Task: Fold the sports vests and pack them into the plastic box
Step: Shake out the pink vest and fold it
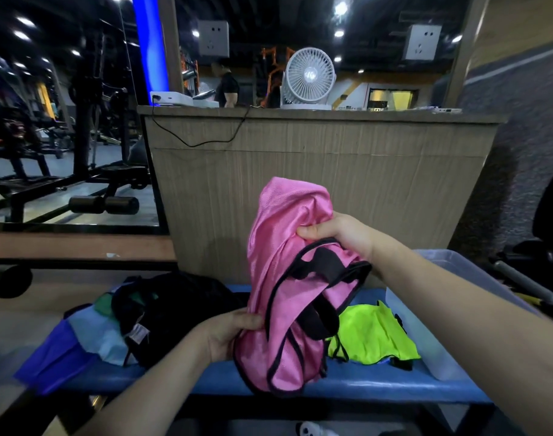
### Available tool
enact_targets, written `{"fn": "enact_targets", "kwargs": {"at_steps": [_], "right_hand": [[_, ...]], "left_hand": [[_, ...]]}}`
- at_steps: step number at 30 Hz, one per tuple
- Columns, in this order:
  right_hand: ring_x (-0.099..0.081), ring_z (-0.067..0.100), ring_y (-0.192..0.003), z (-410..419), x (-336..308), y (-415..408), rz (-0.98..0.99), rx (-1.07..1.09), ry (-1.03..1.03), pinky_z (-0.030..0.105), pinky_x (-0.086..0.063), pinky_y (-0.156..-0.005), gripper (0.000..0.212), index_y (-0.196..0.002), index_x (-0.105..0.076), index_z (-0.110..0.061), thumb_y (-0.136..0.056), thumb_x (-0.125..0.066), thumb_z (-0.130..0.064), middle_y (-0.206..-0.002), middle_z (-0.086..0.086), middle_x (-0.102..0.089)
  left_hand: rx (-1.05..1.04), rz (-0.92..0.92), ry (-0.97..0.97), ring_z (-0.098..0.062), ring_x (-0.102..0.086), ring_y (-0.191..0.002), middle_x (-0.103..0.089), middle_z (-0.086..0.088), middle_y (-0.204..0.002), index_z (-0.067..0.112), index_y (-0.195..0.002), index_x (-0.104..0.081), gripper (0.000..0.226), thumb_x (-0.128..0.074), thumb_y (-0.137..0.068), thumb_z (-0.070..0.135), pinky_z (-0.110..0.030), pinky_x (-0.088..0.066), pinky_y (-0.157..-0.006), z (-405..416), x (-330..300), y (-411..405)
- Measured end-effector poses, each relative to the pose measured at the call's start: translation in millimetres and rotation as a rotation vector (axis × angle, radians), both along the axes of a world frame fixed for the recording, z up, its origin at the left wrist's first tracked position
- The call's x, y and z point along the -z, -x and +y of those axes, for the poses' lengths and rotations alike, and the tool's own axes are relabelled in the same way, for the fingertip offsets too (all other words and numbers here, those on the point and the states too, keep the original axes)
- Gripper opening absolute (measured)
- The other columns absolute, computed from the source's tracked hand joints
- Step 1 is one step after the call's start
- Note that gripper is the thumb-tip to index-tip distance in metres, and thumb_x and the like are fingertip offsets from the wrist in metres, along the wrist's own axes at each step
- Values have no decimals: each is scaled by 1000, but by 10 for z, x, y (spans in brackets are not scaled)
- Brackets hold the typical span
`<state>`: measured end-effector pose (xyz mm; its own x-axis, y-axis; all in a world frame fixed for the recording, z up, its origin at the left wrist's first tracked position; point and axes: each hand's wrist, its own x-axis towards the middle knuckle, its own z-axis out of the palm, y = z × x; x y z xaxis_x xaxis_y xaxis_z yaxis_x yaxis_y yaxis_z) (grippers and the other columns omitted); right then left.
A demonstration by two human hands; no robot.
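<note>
**Two grips, one slack vest**

Both hands hold the pink vest point(287, 278) bunched at centre frame. The right hand point(341, 234) is clamped on its upper fold, the left hand point(231, 335) on its lower left edge. The slippery cloth may slide loose, or its straps tangle. The box point(451, 278) waits at right, the yellow vest point(372, 335) on the surface point(206, 379).

no readable text, tag on black garment point(137, 334) too blurred

The plastic box point(438, 341) is mostly hidden behind the right forearm point(457, 297).
</note>
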<state>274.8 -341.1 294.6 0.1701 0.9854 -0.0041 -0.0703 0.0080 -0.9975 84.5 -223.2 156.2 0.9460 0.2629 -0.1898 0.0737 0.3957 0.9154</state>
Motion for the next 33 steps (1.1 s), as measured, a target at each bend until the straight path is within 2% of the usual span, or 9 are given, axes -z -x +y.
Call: {"fn": "enact_targets", "kwargs": {"at_steps": [6,10,13,16,20,25,28,31,33], "right_hand": [[-69,37,-100,-22,162,-157,71,147,27,47,-56,-94,34,-121,-63,4,-88,-62,1,-112,26,-70],[-72,34,-96,-88,396,-329,5,277,37,42,-58,-89,24,-114,-66,1,-91,-61,5,-109,22,-73],[-74,33,-91,-91,655,-400,16,329,84,39,-61,-81,21,-110,-66,2,-89,-64,7,-105,21,-74],[-75,29,-85,-24,969,-397,52,388,110,34,-62,-73,22,-111,-65,3,-90,-62,9,-103,20,-75],[-71,35,-99,52,1466,-406,36,459,152,43,-59,-90,29,-114,-65,6,-85,-65,13,-109,21,-73],[-70,40,-100,104,2091,-499,67,592,219,52,-57,-92,38,-113,-66,3,-77,-70,16,-106,21,-74],[-71,31,-86,155,2509,-570,-34,683,330,51,-59,-84,41,-109,-67,2,-69,-80,2,-98,17,-75],[-65,22,-70,225,2897,-686,-207,671,452,45,-57,-70,63,-91,-71,-1,-42,-83,-38,-79,9,-74],[-63,23,-70,233,2925,-643,-336,697,496,43,-51,-66,50,-85,-66,-6,-52,-80,-41,-75,6,-70]], "left_hand": [[-162,-2,133,-26,-73,-62,-75,-18,-75,-1,-73,-79,74,-99,-4,19,-30,-59,-54,223,72,162],[-224,-101,184,-30,-73,-91,-71,-19,-112,4,-115,-73,79,-96,-40,9,-42,-60,-84,558,189,289],[-307,-180,198,-29,-68,-105,-65,-18,-128,7,-132,-63,57,-73,-75,2,-42,-54,-96,765,287,276],[-432,-157,198,-27,-69,-100,-67,-16,-125,11,-132,-62,52,-63,-81,3,-39,-58,-87,905,408,226],[-542,-57,31,-31,-65,-114,-65,-14,-131,18,-133,-58,61,-66,-77,-8,-43,-53,-95,922,684,88],[-617,24,-128,-29,-66,-108,-63,-13,-128,22,-133,-56,63,-59,-83,-16,-33,-59,-78,949,971,-25],[-657,58,-119,-27,-65,-110,-62,-14,-130,22,-134,-52,68,-75,-75,-5,-35,-56,-85,1005,1280,-119],[-659,248,-227,-28,-63,-110,-60,-12,-130,22,-136,-45,82,-87,-66,9,-37,-53,-87,946,1567,-204],[-672,294,-302,-21,-61,-103,-59,-9,-125,19,-137,-43,79,-86,-72,1,-36,-52,-86,930,1694,-245]]}}
